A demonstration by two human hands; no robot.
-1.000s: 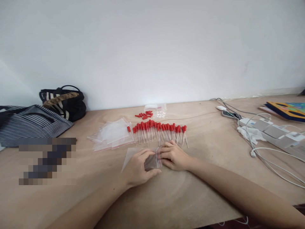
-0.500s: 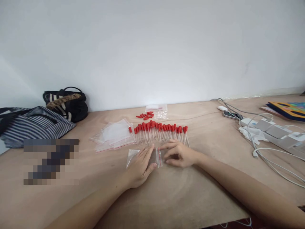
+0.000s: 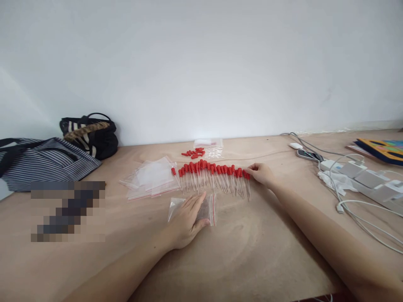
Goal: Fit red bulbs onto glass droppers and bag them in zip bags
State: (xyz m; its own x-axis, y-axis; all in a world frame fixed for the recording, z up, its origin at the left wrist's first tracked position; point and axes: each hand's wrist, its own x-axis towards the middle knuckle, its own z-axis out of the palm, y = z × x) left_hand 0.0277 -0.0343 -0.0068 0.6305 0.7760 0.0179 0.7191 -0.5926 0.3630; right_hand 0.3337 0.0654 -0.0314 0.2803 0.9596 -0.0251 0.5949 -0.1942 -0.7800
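My left hand (image 3: 187, 218) lies flat with its fingers stretched out, on top of a clear zip bag (image 3: 212, 214) with a red line along its right end. Part of the bag is hidden under the palm. At the right end of a fanned row of red-bulbed droppers (image 3: 217, 178), my right hand (image 3: 260, 174) has its thumb and finger closed on the red bulb of the last dropper (image 3: 248, 176). That dropper's clear tube still rests on the table, pointing toward me.
More clear zip bags (image 3: 151, 178) lie overlapping left of the row. Behind it are loose red bulbs (image 3: 197, 152) and a bag of thin clear tubes (image 3: 215, 151). A power strip (image 3: 362, 176) with cables is at right. A striped bag (image 3: 53, 161) and black bag (image 3: 103, 140) stand left.
My right hand has left the zip bag's edge and moved up and right to the end of the dropper row. My left hand has stayed flat on the bag.
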